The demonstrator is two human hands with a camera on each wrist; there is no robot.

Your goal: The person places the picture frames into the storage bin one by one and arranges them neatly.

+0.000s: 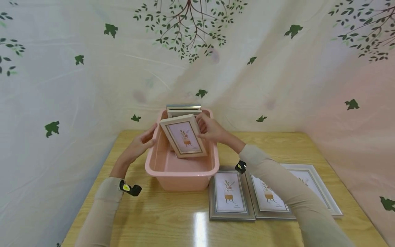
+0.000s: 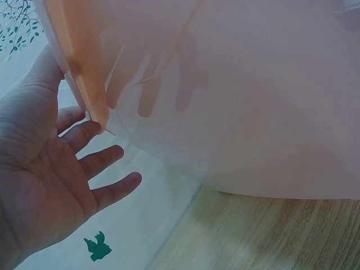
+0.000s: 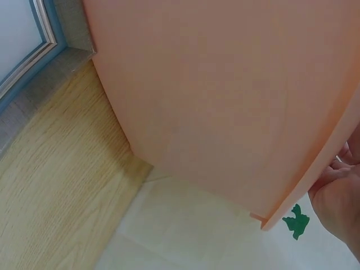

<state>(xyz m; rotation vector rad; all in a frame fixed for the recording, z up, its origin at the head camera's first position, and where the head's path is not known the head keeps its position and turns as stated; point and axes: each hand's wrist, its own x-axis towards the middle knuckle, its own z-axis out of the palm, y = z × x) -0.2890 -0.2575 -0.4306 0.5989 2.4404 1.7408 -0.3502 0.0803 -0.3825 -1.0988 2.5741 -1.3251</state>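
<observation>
A pink plastic basin [image 1: 182, 182] stands on the wooden table. My left hand [image 1: 139, 145] holds its left rim; in the left wrist view the thumb passes behind the rim and the outer fingers spread below it. My right hand [image 1: 213, 128] grips the upper right edge of a light-coloured picture frame [image 1: 185, 137] with a potted-plant print. That frame is tilted inside the basin. Behind it, more frames [image 1: 183, 107] stand at the basin's far end. In the right wrist view, the basin wall [image 3: 214, 101] hides most of the right hand [image 3: 340, 197].
Right of the basin lies a grey picture frame [image 1: 213, 206], close against it. Beside it lie a second silver-grey frame [image 1: 271, 215] and a white frame [image 1: 327, 195], both partly covered by my right sleeve [image 1: 287, 185]. A leaf-printed cloth [image 1: 172, 82] hangs behind the table [image 1: 160, 219].
</observation>
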